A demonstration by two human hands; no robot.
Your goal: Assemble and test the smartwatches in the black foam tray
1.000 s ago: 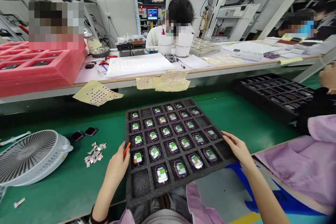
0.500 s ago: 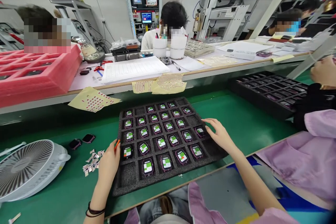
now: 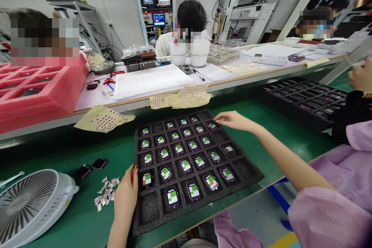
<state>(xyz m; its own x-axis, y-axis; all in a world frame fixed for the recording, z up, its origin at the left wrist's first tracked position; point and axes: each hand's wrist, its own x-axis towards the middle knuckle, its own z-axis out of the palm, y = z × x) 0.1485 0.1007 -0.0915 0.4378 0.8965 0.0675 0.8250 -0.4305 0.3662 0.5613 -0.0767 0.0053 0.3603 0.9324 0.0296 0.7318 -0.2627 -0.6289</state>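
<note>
A black foam tray [image 3: 148, 207] lies on the green mat in front of me, divided into a grid of cells. Most cells hold a smartwatch with a dark case and a green-and-white screen label, such as the one nearest my left hand [image 3: 147, 179]. My left hand [image 3: 124, 197] rests at the tray's near left edge, pinching a small orange stick [image 3: 133, 173]. My right hand [image 3: 232, 121] reaches over the far right corner, its fingers extended. Its fingertips are right beside a watch [image 3: 212, 125] in the back row.
On the left stand a white fan [image 3: 29, 209], loose paper scraps [image 3: 104, 192] and a pair of watches [image 3: 92, 169]. A second black tray [image 3: 302, 100] lies at the right, by a person's arm. Beyond the mat, a bench holds sticker sheets and a pink foam tray [image 3: 35, 104].
My right hand has moved from the tray's right side to its far right corner. The left hand stays at the near left edge, still holding the orange stick.
</note>
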